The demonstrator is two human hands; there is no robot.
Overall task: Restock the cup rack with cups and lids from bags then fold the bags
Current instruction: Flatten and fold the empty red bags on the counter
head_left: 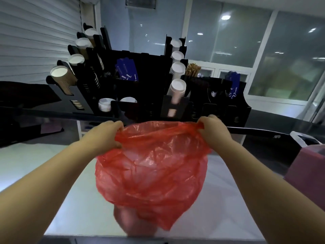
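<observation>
Two bare forearms reach in from the lower corners of the frame toward a red plastic bag (151, 166) held up at centre. Its mouth is stretched wide between the hands: the left hand (107, 133) has its fingers clamped on the left edge of the opening, and the right hand (210, 128) pinches the bunched right edge. Below the mouth the thin film hangs crumpled and slightly blurred over a pale counter (35, 164), its lowest tip near the bottom centre of the frame; whether anything lies inside cannot be told. Above the hands, across the middle of the frame, stands a black cup rack (149, 67). Its slanted channels on the left hold brown ribbed cups (60, 74) with white insides, and the channels right of centre hold white cups (177, 85) stacked one behind another. Low in the rack's front, left of centre, sit white lids (105, 104). Blue packets (127, 70) fill an upper compartment, and wooden stirrers (192, 68) stand just right of the white cups. At the right edge lies a pink container (306, 166).
</observation>
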